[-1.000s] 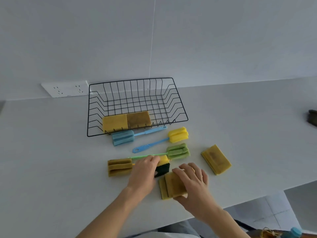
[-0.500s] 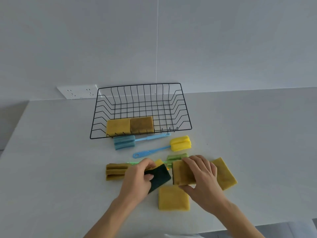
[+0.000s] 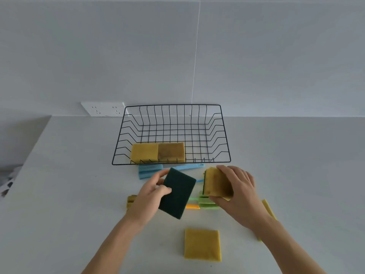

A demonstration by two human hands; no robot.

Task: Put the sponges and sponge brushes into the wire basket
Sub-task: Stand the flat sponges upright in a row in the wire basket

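The black wire basket (image 3: 219, 135) stands at the back of the white counter with a yellow sponge (image 3: 144, 152) and a brownish sponge (image 3: 171, 151) at its front left. My left hand (image 3: 152, 192) holds a sponge with its dark green scouring side (image 3: 177, 192) facing up, lifted off the counter. My right hand (image 3: 237, 192) grips a stained yellow sponge (image 3: 214, 182), also raised. A yellow sponge (image 3: 202, 245) lies flat near me. A blue sponge brush (image 3: 150, 171) lies just before the basket. A green brush head (image 3: 205, 202) and an olive brush head (image 3: 130, 200) peek out beneath my hands.
A white wall socket (image 3: 102, 109) sits behind the basket's left corner. Another yellow sponge (image 3: 267, 208) is half hidden behind my right forearm. The counter's left edge (image 3: 37, 139) drops away to a darker area.
Both hands have lifted their sponges off the counter and carried them toward the basket. One yellow sponge stayed behind on the counter near me. The camera has tilted and moved closer.
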